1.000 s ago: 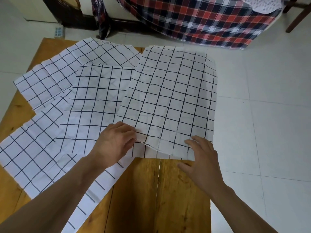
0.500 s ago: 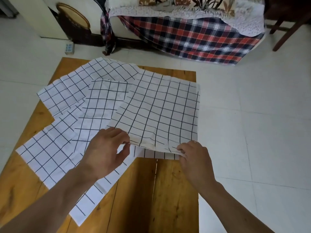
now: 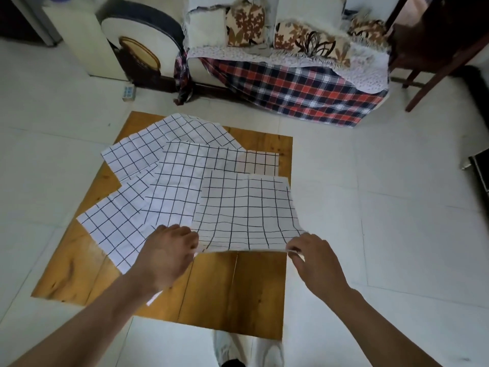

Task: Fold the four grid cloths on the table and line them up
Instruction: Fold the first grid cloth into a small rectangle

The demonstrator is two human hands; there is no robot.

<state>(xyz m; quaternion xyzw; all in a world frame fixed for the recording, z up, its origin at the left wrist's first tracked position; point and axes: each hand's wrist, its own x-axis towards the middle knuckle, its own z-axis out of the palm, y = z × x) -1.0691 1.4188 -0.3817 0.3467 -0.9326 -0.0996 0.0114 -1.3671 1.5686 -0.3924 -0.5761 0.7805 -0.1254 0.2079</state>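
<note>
Wooden desk (image 3: 238,295) on the tiled floor, three grid cloths (image 3: 174,186) fanned across it, the top cloth (image 3: 246,213) raised at its near edge, left hand (image 3: 168,254) and right hand (image 3: 315,260) each pinching a near corner between curled fingers.

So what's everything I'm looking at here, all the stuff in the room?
grid cloths: four, white with black lines, overlapping on the table; the nearest grid cloth lifted by its near corners
table: one, brown wood, low, centre
sofa: one, pale, with brown floral cushions, far side
plaid blanket: one, red, navy and white, hanging off the sofa
chair: one, dark wood, far right
left hand: pinches the near left corner
right hand: pinches the near right corner
</note>
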